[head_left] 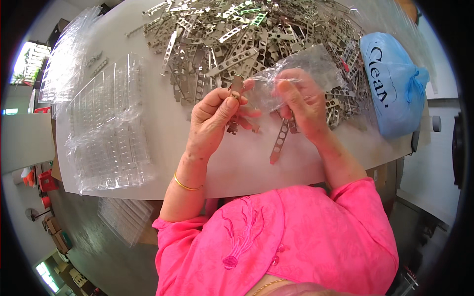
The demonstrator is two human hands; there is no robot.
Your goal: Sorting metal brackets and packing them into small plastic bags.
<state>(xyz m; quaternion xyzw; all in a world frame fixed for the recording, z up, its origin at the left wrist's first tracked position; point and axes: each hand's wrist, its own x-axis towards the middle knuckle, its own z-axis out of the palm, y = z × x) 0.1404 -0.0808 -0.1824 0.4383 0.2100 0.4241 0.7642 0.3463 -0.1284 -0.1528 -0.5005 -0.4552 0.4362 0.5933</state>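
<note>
My left hand is closed, thumb and fingers pinching a small flat metal piece that stands up from the grip. Just right of it, my right hand is slightly blurred and has its fingers curled around a crumpled clear plastic bag. The bag spreads between both hands and over the heap. Under my right hand a metal strip with round holes points toward me; whether the fingers touch it I cannot tell. Beyond the hands lies a large heap of punched metal strips.
Clear plastic blister trays lie stacked at the left of the white table, with more trays behind them. A tied blue plastic bag sits at the right edge. Further trays show below the table's left front edge.
</note>
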